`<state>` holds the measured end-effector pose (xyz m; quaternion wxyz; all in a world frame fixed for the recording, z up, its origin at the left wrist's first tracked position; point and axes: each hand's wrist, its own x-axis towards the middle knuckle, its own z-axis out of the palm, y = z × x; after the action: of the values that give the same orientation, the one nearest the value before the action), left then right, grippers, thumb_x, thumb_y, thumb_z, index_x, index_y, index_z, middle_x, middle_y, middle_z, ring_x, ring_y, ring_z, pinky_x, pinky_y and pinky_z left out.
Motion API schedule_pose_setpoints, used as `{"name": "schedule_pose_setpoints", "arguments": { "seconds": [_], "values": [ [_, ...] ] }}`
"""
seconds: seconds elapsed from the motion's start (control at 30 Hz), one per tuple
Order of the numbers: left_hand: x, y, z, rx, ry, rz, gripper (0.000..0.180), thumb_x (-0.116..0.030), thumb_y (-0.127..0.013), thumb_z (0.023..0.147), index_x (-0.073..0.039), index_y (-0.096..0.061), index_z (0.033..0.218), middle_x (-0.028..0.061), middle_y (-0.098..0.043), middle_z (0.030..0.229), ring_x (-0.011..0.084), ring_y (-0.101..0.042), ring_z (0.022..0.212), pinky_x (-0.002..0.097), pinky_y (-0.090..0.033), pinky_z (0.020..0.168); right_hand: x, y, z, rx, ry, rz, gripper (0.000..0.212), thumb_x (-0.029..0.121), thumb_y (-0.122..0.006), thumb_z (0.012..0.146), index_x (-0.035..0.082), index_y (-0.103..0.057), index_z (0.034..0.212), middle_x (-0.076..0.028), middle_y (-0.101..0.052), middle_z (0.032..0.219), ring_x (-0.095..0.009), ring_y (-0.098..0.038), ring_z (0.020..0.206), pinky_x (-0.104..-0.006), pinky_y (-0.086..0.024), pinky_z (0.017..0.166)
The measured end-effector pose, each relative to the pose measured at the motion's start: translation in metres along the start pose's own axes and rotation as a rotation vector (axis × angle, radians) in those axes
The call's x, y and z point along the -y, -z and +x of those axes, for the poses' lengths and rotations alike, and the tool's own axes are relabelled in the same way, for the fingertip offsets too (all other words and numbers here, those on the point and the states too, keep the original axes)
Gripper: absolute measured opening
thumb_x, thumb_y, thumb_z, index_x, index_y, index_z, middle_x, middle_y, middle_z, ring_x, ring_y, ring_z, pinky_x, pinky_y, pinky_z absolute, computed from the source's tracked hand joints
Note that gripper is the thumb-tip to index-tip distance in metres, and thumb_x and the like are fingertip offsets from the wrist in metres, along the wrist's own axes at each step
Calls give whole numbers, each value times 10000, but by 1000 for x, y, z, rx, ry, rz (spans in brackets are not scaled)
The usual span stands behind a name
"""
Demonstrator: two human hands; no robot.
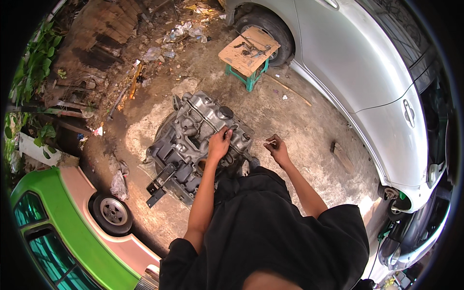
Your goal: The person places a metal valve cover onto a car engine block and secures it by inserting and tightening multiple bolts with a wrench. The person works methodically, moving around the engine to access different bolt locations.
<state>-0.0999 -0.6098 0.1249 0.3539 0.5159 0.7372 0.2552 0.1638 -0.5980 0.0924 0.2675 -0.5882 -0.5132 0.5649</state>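
A grey metal car engine (189,126) sits on the ground in front of my legs, a dark round cap (225,112) on its top cover. My left hand (220,144) rests at the engine's right upper side, fingers bent together at a small dark part there; what they pinch is hidden. To the right, my right hand (277,151) closes round the outer end of a thin metal rod (259,139). This rod reaches left to the engine's edge, close to my left fingertips. Its exact kind is too small to tell.
A wooden board with several metal tools lies on a green stool (249,81) beyond the engine. A silver car (357,63) stands at right, a green and pink vehicle (82,212) at lower left. A wooden block (342,157) lies right; litter (183,34) covers the far ground.
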Motion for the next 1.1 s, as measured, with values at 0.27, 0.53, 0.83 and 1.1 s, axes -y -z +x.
{"name": "schedule_pose_setpoints", "arguments": {
  "seconds": [0.27,0.53,0.83,1.1],
  "values": [
    [-6,4,-4,-3,-47,-22,500,-455,-494,971,-16,-627,1171,254,-641,781,459,-618,798,498,-468,713,44,-10,-32,113,647,-597,152,128,-641,891,25,-593,992,-165,-607,841,-370,-616,747,-451,-505,679],
    [-11,7,-5,-30,-86,15,496,-446,-494,972,-9,-627,1165,258,-635,757,453,-623,776,502,-464,702,90,-63,49,259,821,-505,231,204,-676,877,12,-634,999,-169,-623,786,-360,-630,731,-441,-499,667],
    [-13,6,-8,-49,-43,-9,511,-437,-500,971,9,-624,1185,277,-645,781,452,-638,826,492,-477,751,33,-49,149,267,-433,280,267,240,-728,893,25,-622,777,0,-514,602,-98,-433,476,-254,-338,429],
    [-19,7,-10,-65,12,4,462,-403,-528,963,-8,-635,1178,288,-651,846,458,-632,870,487,-482,785,-30,22,111,461,-545,757,137,194,-657,945,94,-583,886,5,-571,772,-62,-528,637,-194,-444,517]
  ]
}}
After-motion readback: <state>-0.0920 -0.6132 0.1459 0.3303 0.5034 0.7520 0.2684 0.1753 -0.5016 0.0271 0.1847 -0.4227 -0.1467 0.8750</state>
